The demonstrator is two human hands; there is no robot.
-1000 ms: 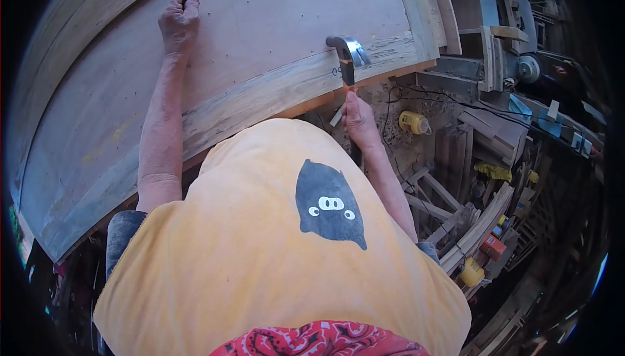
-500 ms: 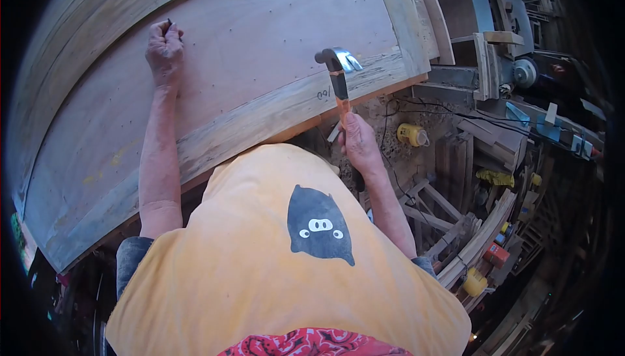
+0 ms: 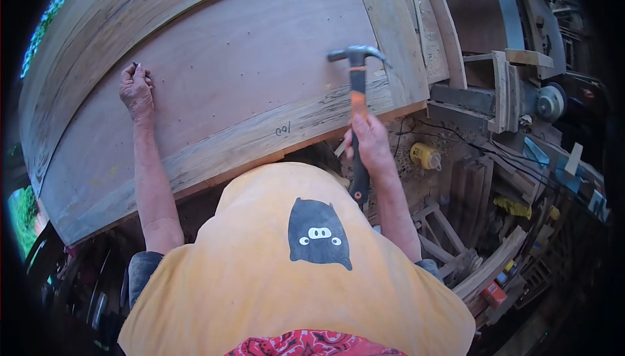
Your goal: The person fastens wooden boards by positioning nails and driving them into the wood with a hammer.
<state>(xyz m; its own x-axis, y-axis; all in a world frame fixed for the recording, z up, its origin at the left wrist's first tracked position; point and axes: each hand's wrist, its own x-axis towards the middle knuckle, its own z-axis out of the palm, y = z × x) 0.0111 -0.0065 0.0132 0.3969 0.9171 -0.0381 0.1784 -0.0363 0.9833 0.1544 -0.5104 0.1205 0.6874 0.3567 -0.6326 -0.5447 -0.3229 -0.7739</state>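
My right hand [image 3: 371, 138] is wrapped round the black-and-orange handle of a claw hammer [image 3: 357, 82]. The hammer's metal head is up over the panel's near right part, claw pointing right. Far off to the left, my left hand [image 3: 137, 92] is closed, with a small dark nail [image 3: 135, 64] pinched at the fingertips. That hand is at the panel's far edge, close to the curved border board. The large wooden panel [image 3: 215, 69] is dotted with small nail heads, and its near border board [image 3: 260, 128] carries a pencilled mark.
Leaning boards [image 3: 446, 37] stand beyond the panel's right end. A grinding disc [image 3: 551, 102] is at the far right. A yellow container [image 3: 425, 156], dark cables [image 3: 449, 131] and stacked timber [image 3: 469, 186] lie to my right, below the panel edge.
The view has shifted over the panel. My left hand still pinches the nail, lower and further left in view. The hammer has turned, showing more of its handle, its head now further right.
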